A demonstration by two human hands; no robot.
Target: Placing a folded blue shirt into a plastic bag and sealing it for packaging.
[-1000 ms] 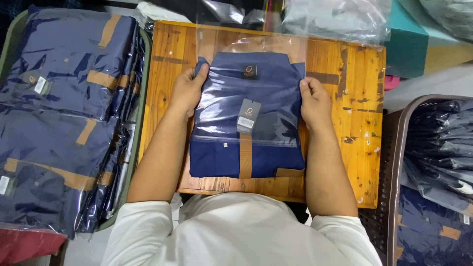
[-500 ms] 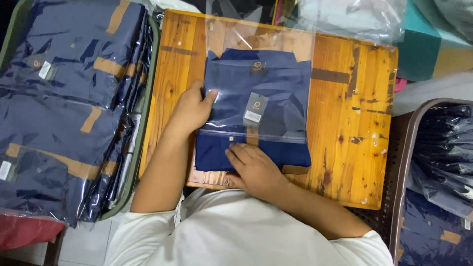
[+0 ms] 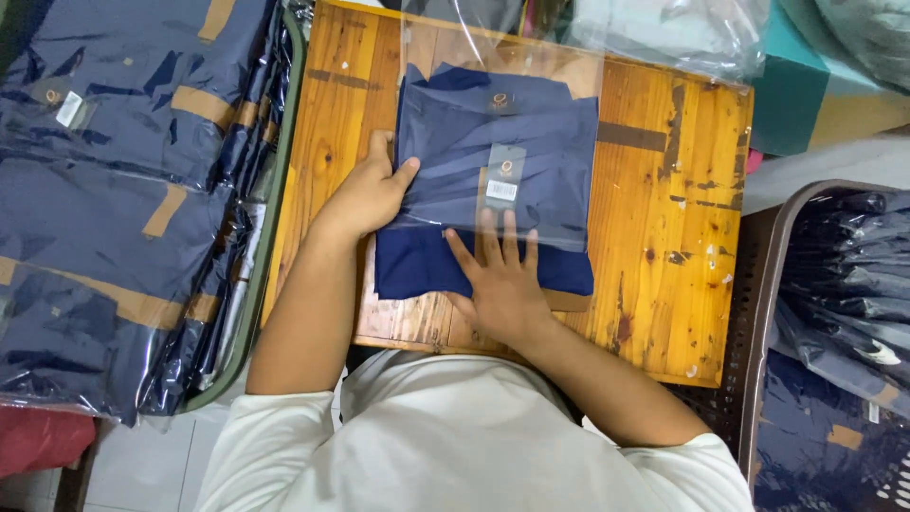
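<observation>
Both hands [image 3: 365, 194] [image 3: 500, 284] flat on folded shirt [image 3: 493, 180]

Bright even light, glare on plastic [image 3: 664, 28] (sharp focus), soft shadows
</observation>
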